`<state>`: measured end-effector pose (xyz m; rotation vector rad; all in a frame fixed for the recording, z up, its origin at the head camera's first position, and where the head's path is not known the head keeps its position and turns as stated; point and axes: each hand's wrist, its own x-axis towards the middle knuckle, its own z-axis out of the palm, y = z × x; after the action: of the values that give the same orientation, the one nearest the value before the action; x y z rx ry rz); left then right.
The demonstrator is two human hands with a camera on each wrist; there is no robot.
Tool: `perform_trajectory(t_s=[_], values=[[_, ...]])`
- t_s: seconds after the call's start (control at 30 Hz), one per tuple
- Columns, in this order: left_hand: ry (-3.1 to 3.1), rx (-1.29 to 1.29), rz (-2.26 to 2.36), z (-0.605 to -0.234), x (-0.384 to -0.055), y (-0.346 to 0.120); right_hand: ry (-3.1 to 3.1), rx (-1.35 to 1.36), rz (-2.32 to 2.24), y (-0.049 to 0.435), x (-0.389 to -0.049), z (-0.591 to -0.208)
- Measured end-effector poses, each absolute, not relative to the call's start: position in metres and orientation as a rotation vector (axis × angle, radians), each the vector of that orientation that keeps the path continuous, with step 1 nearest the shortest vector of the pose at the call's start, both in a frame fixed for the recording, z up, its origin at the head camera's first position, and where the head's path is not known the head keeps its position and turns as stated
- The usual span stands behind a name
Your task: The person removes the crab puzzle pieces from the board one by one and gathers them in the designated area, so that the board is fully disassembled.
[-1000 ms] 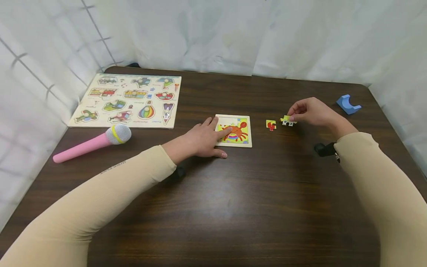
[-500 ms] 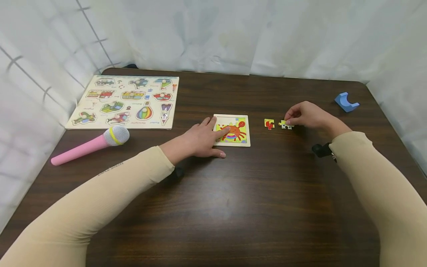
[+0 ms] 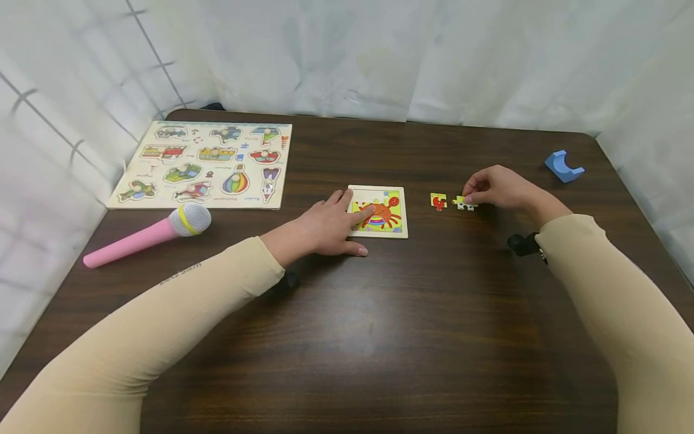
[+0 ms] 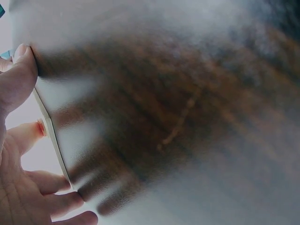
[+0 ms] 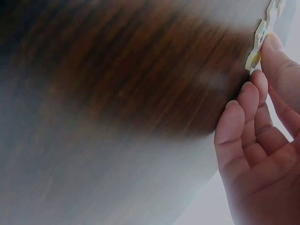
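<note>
A small wooden jigsaw tray [image 3: 405, 224] with a crab picture lies mid-table, its upper left part a pale bare area. My left hand [image 3: 328, 228] rests across its left side, fingers spread, the index finger on the crab. In the left wrist view the fingers [image 4: 44, 182] reach over the tray's pale edge. To the right, my right hand [image 3: 501, 188] pinches a yellow jigsaw piece [image 3: 462, 203] with printed eyes between thumb and fingers, down at the tabletop. The right wrist view shows this piece [image 5: 259, 40] edge-on by the thumb. Just left of it lies a red-and-yellow jigsaw piece [image 3: 438, 202].
A large wooden peg puzzle board [image 3: 217, 172] with vehicle pictures lies at the back left. Before it is a pink toy microphone [image 3: 146, 236]. A blue arch-shaped block [image 3: 564, 167] sits at the far right. White curtains [image 3: 347, 60] hang behind the dark table [image 3: 379, 337].
Over the first half second my right hand lowered the eye-printed jigsaw piece until it lay flatter, beside the red one. Since then hardly anything has moved. The left hand keeps its place on the tray.
</note>
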<state>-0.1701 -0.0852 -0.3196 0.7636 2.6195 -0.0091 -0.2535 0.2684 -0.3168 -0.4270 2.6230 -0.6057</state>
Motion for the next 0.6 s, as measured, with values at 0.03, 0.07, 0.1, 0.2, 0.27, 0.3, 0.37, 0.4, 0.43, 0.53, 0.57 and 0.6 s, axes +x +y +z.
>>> perform_trajectory(t_s=[0.03, 0.07, 0.1, 0.2, 0.27, 0.3, 0.37, 0.4, 0.43, 0.53, 0.57, 0.6], values=[[2.619, 0.763, -0.009, -0.3192, -0.1699, -0.0851, 2.623, -0.429, -0.606, 0.2685, -0.2534, -0.3167], [2.619, 0.764, -0.008, -0.3190, -0.1697, -0.0851, 2.623, -0.431, -0.607, 0.2685, -0.2534, -0.3167], [2.619, 0.764, -0.008, -0.3192, -0.1698, -0.0851, 2.623, -0.432, -0.608, 0.2686, -0.2532, -0.3166], [2.619, 0.762, -0.004, -0.3190, -0.1697, -0.0851, 2.623, -0.432, -0.608, 0.2687, -0.2531, -0.3167], [2.619, 0.763, -0.001, -0.3188, -0.1697, -0.0852, 2.623, -0.433, -0.609, 0.2688, -0.2531, -0.3167], [2.619, 0.763, 0.000, -0.3187, -0.1696, -0.0852, 2.622, -0.434, -0.610, 0.2690, -0.2531, -0.3167], [2.619, 0.766, 0.001, -0.3187, -0.1696, -0.0854, 2.620, -0.433, -0.615, 0.2692, -0.2532, -0.3169], [2.619, 0.768, 0.000, -0.3189, -0.1696, -0.0855, 2.619, -0.434, -0.618, 0.2692, -0.2533, -0.3169], [2.620, 0.769, 0.000, -0.3189, -0.1696, -0.0856, 2.619, -0.436, -0.620, 0.2693, -0.2534, -0.3170], [2.621, 0.770, -0.001, -0.3193, -0.1698, -0.0856, 2.618, -0.441, -0.622, 0.2695, -0.2536, -0.3171], [2.621, 0.769, -0.001, -0.3193, -0.1698, -0.0856, 2.619, -0.443, -0.621, 0.2696, -0.2536, -0.3172], [2.621, 0.769, -0.001, -0.3191, -0.1697, -0.0855, 2.619, -0.445, -0.620, 0.2696, -0.2536, -0.3173]])
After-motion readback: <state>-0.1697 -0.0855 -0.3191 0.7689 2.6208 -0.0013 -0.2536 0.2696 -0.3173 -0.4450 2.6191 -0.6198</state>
